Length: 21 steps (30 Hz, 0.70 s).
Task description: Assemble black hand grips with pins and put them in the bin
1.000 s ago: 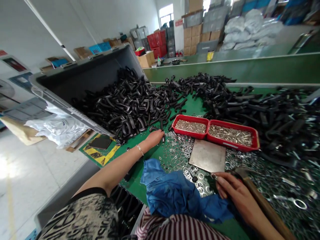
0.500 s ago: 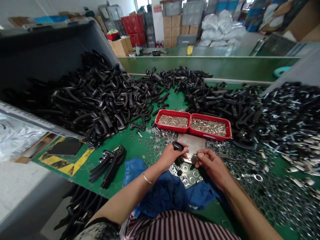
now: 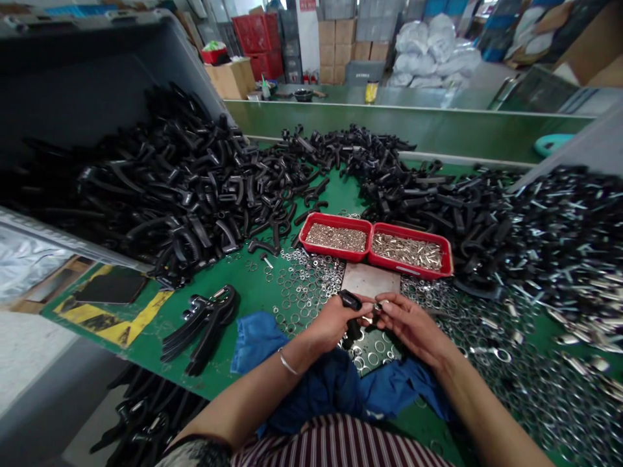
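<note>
My left hand is closed round a curved black plastic handle, held just above the green table. My right hand meets it from the right, its fingertips pinched on a small silvery metal piece at the handle's end. Both hands hover over a blue cloth and scattered metal rings, just in front of a square metal plate.
Two red trays of small metal parts sit behind the plate. Heaps of black handles spill from a big grey bin on the left and across the back. Assembled black pieces lie at the left edge; metal fittings cover the right.
My left hand drew back from the far pile with a black handle. My right hand left the wooden-handled tool and came up to the handle with a small metal piece.
</note>
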Motion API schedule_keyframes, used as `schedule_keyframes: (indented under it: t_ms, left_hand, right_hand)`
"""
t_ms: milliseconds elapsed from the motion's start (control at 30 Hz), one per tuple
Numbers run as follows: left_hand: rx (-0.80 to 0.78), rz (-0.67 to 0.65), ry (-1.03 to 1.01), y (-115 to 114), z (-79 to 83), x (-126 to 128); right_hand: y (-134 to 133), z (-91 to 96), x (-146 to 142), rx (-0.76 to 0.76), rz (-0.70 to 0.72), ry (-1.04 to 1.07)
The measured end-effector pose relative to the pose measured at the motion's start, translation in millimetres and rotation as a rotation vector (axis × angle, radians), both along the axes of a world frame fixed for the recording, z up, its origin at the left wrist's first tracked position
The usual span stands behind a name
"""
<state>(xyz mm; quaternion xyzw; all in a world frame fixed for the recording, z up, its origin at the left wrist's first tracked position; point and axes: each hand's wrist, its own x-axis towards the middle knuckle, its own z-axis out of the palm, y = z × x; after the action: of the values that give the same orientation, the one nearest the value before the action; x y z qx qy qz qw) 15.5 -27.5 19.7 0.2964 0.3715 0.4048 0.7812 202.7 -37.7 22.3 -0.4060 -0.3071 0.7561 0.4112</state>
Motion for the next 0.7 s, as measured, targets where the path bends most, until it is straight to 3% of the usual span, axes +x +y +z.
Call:
schedule_keyframes:
  t_ms: [100, 167, 333, 400, 700]
  left_hand:
    - [0.091, -0.007, 0.151, -1, -1.0, -1]
    - [0.160, -0.038, 0.273, -1, 0.6, -5]
    - [0.313, -0.181, 0.350, 6, 7.3, -26]
    - [0.302, -0.187, 0.308, 12, 7.4, -32]
    - [0.296, -0.036, 0.417, 23, -5.1, -2]
  right_hand:
    - [0, 1.0, 1, -0.020, 0.019, -0.018]
    - [0, 6.0, 2, 0.055, 0.023, -0.127]
    - [2, 24.8, 11, 0.490, -0.005, -0.815]
    - [5, 28.6, 14, 0.566, 0.008, -0.934]
    - [1, 25.0, -6, 0.406, -0.206, -0.589]
